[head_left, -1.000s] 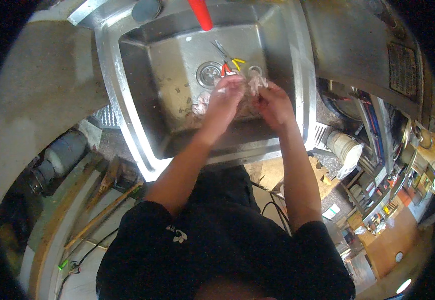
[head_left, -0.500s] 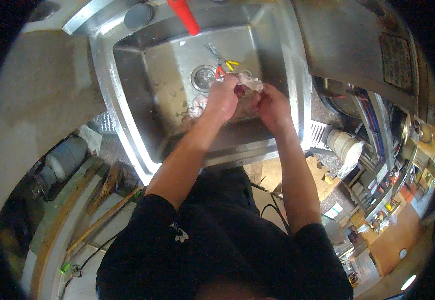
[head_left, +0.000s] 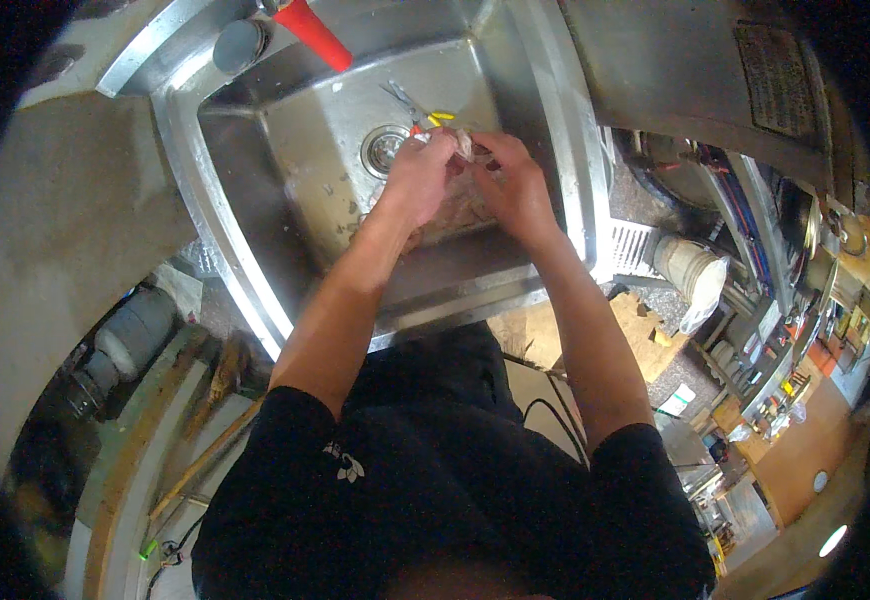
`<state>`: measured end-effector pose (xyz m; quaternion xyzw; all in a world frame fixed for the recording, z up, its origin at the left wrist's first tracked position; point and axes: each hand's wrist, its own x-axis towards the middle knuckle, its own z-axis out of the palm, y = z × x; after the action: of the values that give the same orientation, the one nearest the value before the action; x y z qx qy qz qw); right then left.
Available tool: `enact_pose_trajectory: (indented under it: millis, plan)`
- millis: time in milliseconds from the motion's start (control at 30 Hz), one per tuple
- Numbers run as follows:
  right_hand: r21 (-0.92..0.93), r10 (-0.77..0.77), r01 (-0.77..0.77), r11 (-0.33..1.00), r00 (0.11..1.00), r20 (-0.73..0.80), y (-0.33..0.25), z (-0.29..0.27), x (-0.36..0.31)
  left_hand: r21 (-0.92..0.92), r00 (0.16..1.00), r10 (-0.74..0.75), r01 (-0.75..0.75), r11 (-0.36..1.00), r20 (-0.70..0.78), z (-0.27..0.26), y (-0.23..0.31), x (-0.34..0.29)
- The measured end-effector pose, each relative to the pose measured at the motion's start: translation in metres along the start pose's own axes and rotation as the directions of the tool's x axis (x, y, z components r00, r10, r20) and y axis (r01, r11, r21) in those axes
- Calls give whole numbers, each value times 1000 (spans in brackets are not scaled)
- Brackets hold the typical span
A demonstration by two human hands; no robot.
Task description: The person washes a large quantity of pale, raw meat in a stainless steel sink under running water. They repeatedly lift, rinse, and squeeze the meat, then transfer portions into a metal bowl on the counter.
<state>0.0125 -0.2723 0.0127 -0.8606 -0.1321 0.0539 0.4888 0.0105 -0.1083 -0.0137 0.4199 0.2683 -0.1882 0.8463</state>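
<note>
Both hands are over the steel sink (head_left: 235, 190), pressed close together. My left hand (head_left: 418, 182) pinches one side of a pale, soft, wet-looking piece (head_left: 465, 146), perhaps meat or skin. My right hand (head_left: 517, 188) grips its other side with curled fingers. Most of the piece is hidden by the fingers, so I cannot tell its exact kind. Just beyond my left hand lie pliers (head_left: 408, 104) with red and yellow handles, jaws pointing away, partly covered by the hand. The round drain (head_left: 381, 149) shows left of that hand. Dark bits are scattered on the sink bottom.
A red spout (head_left: 315, 36) reaches over the sink's far edge, with a grey round cap (head_left: 240, 46) to its left. To the right stands a whitish bucket (head_left: 690, 266) with a plastic bag. Cardboard (head_left: 630, 335) lies on the floor, and a gas cylinder (head_left: 137, 325) stands left.
My hands have come closer together, and the pale piece stretched between them is now bunched up. Pinkish-white pieces beside my left wrist are now mostly hidden. The whole view has shifted slightly.
</note>
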Motion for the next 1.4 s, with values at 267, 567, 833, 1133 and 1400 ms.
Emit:
enact_pose_trajectory:
  millis: [267,567,833,1133,1400]
  plan:
    - [-76,138,-141,987,990,-38,-5,14,7,269,998,61,-61,961,7,3,14,-6]
    - [372,582,-558,742,811,54,0,5,12,-98,993,-99,106,990,69,-7,-12,11]
    - [686,626,-563,460,754,199,1,0,6,549,994,84,-110,828,72,-3,-6,-5]
    - [874,639,-487,14,676,366,12,15,-5,761,808,584,-329,559,-79,6,-45,8]
    - [246,576,-547,800,815,-59,19,12,3,709,797,590,-491,506,131,5,-52,21]
